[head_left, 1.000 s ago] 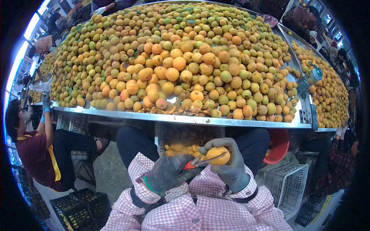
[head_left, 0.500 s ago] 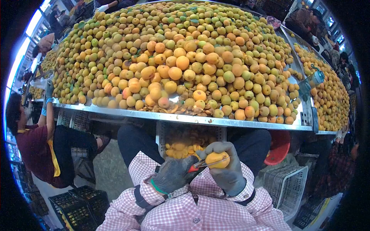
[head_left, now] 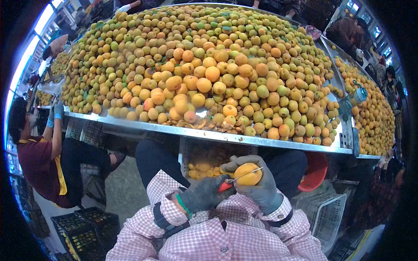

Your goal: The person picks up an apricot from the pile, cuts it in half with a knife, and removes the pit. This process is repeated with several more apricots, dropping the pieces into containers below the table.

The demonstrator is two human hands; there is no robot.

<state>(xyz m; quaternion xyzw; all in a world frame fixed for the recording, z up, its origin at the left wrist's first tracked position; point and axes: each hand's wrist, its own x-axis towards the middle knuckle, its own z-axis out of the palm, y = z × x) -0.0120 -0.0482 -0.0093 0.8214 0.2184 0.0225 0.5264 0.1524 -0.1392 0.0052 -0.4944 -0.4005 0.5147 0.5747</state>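
My left hand (head_left: pixel 202 192), in a dark grey glove with a green edge, is closed round the red handle of a small knife (head_left: pixel 225 186). The knife's thin blade lies across a yellow-orange apricot (head_left: pixel 248 174). That fruit is gripped by my right hand (head_left: pixel 260 193), gloved in lighter grey. Both hands are close together above my lap. Beyond them, between my knees, a crate (head_left: pixel 183 162) contains cut yellow pieces. A large heap of apricots (head_left: pixel 209 71) covers the metal-edged table in front.
The table's metal rim (head_left: pixel 174 129) runs across beyond my knees. To the right are a red basin (head_left: pixel 314 172), a pale crate (head_left: pixel 327 217) and a bottle (head_left: pixel 358 96). Dark crates (head_left: pixel 85 230) and a seated person (head_left: pixel 39 169) are at left. Other workers surround the tables.
The apricot and my right hand have shifted slightly; the blade now lies higher across the fruit. The view has tilted a little, lowering the table in the frame.
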